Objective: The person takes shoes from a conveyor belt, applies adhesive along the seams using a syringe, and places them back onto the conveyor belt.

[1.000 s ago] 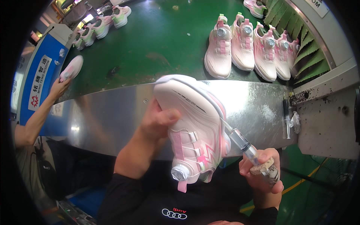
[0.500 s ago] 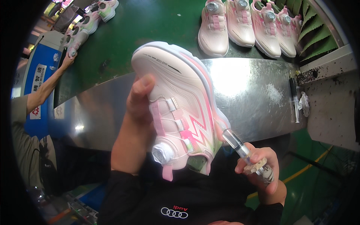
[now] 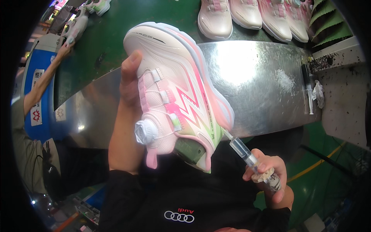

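My left hand (image 3: 130,77) grips a pink and white sneaker (image 3: 174,77) by its forefoot, thumb on the toe area. The shoe is tilted, toe up and away, heel toward me, with its side facing up. A white dial and laces show on its tongue, and something dark green fills the opening. In my right hand (image 3: 270,170) is a clear syringe (image 3: 242,150), wrapped with beige material near its plunger end. Its tip is at the sneaker's heel, by the edge between upper and sole; whether it touches I cannot tell.
Several similar sneakers (image 3: 245,13) stand at the back right on the green surface. A second syringe (image 3: 308,91) and crumpled white plastic (image 3: 318,94) lie on the right of the metal plate (image 3: 266,96). At the left, a co-worker's hand (image 3: 66,49) touches another shoe (image 3: 75,31).
The sneaker has moved up and left and turned, showing more of its heel and side. The syringe tip, hidden behind the sole edge before, is now visible at the heel.
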### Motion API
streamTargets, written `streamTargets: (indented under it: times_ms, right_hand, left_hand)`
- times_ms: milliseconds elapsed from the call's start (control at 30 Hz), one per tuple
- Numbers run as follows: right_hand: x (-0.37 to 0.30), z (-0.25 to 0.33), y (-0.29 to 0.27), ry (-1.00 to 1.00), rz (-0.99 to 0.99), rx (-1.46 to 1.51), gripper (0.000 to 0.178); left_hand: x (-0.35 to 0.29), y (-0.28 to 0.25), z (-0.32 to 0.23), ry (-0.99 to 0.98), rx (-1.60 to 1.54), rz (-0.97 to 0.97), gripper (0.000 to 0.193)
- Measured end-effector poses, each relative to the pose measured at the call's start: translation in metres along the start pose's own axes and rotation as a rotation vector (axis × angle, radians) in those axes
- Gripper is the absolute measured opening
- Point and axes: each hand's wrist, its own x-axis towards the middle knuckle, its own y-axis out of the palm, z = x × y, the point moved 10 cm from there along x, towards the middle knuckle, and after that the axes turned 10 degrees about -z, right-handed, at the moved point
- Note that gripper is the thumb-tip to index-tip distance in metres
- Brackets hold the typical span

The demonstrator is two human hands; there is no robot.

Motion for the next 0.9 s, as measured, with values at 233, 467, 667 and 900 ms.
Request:
streamTargets:
  times_ms: [233,467,667,900]
  right_hand:
    - [-0.009,-0.010,-0.012,0.018,-0.042,0.078,0.074]
    - [-0.012,-0.018,-0.019,-0.010,-0.079,0.126,0.074]
    - [-0.012,-0.022,-0.025,-0.023,-0.075,0.024,0.072]
    - [0.002,-0.020,-0.020,-0.117,-0.035,-0.202,0.066]
  left_hand:
    - [0.006,-0.007,0.004,-0.014,-0.050,-0.071,0.054]
    - [0.009,-0.016,0.009,-0.024,-0.007,-0.176,0.055]
    - [0.001,-0.031,0.009,-0.038,0.136,-0.320,0.061]
    - [-0.042,-0.070,-0.017,-0.156,0.278,-0.364,0.066]
